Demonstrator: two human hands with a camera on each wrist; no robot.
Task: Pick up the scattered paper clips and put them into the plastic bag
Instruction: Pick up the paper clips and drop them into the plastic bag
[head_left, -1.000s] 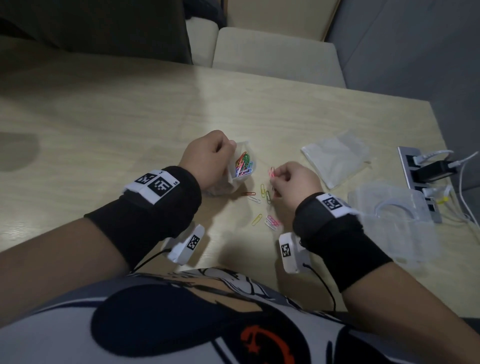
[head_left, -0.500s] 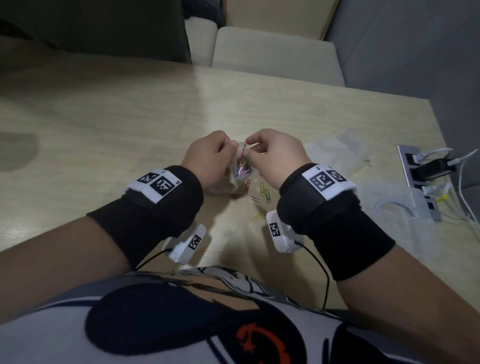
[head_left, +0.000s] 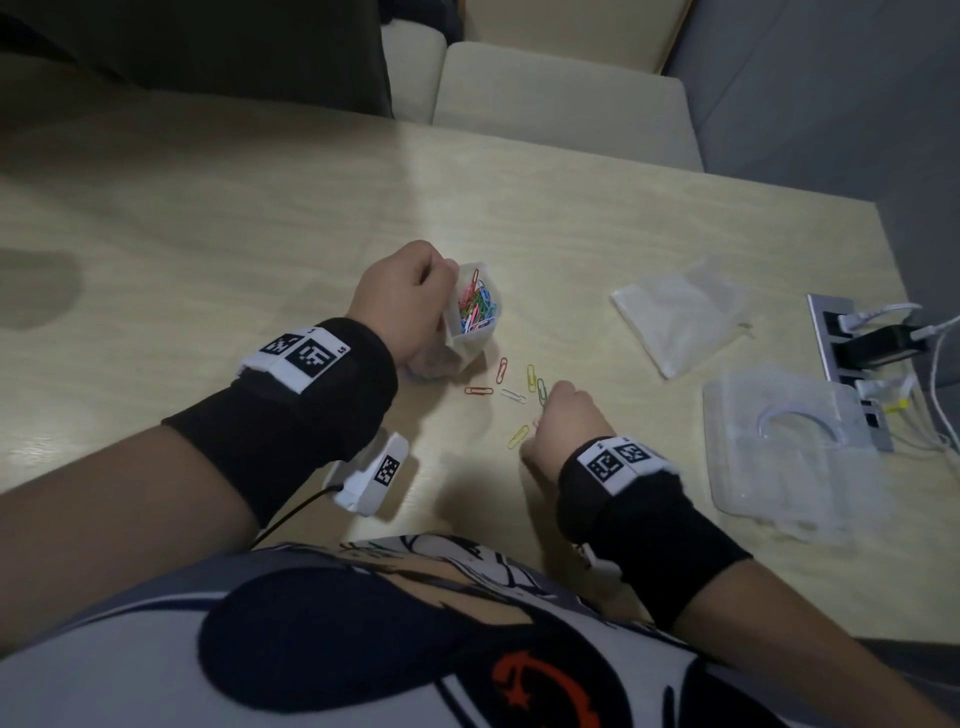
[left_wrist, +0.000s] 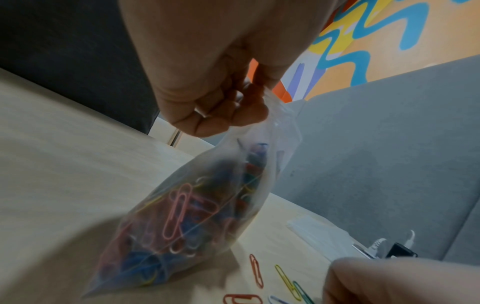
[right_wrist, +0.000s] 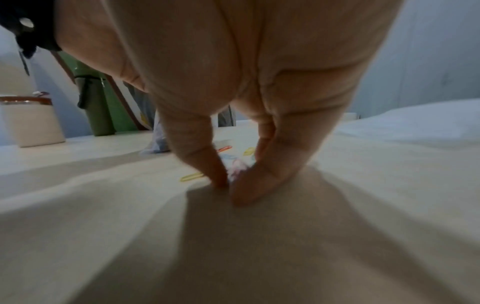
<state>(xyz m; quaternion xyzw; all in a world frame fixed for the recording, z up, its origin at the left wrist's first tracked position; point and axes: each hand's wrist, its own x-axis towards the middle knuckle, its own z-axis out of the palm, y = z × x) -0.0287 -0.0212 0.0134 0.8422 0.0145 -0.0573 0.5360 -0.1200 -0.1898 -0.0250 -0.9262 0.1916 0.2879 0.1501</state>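
My left hand (head_left: 410, 306) grips the rim of a small clear plastic bag (head_left: 470, 345) and holds it upright on the table, mouth open. Several coloured paper clips (head_left: 475, 309) fill it; the left wrist view shows the bag (left_wrist: 207, 205) hanging from my curled fingers (left_wrist: 221, 107). Several loose clips lie just below the bag: an orange one (head_left: 502, 369), a yellow one (head_left: 531, 376), a green one (head_left: 542, 389), another yellow one (head_left: 518, 435). My right hand (head_left: 566, 421) is down on the table beside them. Its thumb and forefinger (right_wrist: 230, 185) pinch a pink clip (right_wrist: 237, 169).
A stack of empty clear bags (head_left: 675, 317) lies right of the clips. A clear plastic tray (head_left: 779, 447) and a power strip with plugs and cables (head_left: 852, 353) sit at the table's right edge. A cushioned chair (head_left: 561, 104) stands beyond the far edge.
My right hand dropped a clip at the bag's mouth, then came back down and towards me to the loose clips on the table. The left hand kept holding the bag in place.
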